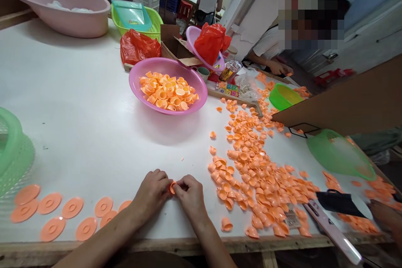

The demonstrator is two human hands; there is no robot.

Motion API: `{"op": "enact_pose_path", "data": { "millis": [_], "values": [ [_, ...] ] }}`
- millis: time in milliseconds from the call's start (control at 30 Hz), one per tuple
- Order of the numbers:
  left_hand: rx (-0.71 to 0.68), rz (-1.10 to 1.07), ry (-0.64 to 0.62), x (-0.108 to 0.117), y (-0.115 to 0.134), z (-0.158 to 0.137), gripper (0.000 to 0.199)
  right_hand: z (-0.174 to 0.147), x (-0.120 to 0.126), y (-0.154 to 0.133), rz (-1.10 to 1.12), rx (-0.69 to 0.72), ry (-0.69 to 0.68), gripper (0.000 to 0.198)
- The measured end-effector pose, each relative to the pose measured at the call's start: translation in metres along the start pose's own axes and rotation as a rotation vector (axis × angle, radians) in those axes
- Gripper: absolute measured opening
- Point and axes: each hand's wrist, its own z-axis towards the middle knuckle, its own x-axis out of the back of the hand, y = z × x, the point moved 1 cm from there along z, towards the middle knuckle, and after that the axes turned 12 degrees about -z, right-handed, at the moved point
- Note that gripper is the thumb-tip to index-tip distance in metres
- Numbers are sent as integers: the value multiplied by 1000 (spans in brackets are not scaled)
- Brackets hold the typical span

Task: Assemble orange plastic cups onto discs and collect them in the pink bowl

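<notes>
Near the front of the white table, my left hand [153, 190] and my right hand [191, 196] meet, fingertips pinched on one small orange plastic cup [172, 187]. Fingers cover most of that cup. To the right spreads a big heap of similar orange cups [257, 167], with a lone cup [226, 224] close to my right forearm. Flat orange saucers [52, 203] lie at the left, some partly behind my left forearm. Beyond my hands, a pink-purple basin [138, 92] holds a pile of orange cups [168, 90].
A green basket [21, 155] stands at the left edge, a large pink tub [78, 23] at the far left. Red plastic bags [140, 46] lie behind the basin. A cardboard divider [345, 96] and a green basket [341, 155] stand right. A co-worker's hand [279, 68] handles pieces across the table.
</notes>
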Motion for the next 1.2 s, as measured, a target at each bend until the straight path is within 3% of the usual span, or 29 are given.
{"op": "enact_pose_path", "data": {
  "millis": [100, 200, 300, 433, 567, 667, 733, 800, 900, 967, 1000, 1033, 1100, 1200],
  "values": [
    [78, -126, -34, 10, 9, 3, 16, 1, 3, -2, -44, 54, -10, 15],
    [274, -312, -22, 16, 19, 8, 14, 0, 5, -2, -54, 77, -15, 16],
    [408, -268, 34, 12, 24, 11, 10, -3, 3, -1, -63, 99, -13, 17],
    [349, -107, 69, 6, 23, 11, 15, -10, -4, -3, -73, 136, 72, 19],
    [407, -62, 2, 5, 21, 9, 15, -16, -9, -4, -64, 124, 111, 18],
    [441, -59, -57, 5, 19, 7, 17, -6, 0, -1, -57, 103, -5, 15],
    [449, -124, -31, 12, 20, 14, 18, 15, 18, 3, -6, 114, -120, 13],
    [420, -220, 90, 31, 28, 32, 19, 48, 48, 6, 24, 123, -79, 13],
    [270, -294, 434, 87, 55, 74, 22, 111, 96, 11, -140, 47, 311, 28],
    [143, -317, 627, 129, 69, 95, 36, 152, 113, 15, -275, -29, 406, 35],
    [99, -282, 646, 146, 72, 98, 38, 169, 115, 17, -303, -62, 408, 31],
    [61, -223, 608, 157, 71, 95, 34, 180, 114, 20, -293, -72, 377, 25],
    [6, -58, 395, 163, 58, 66, 20, 187, 106, 24, -264, -74, 326, 20],
    [-22, 174, -14, 135, 21, -11, 19, 155, 86, 26, -105, -33, 210, 21]
  ]
}}
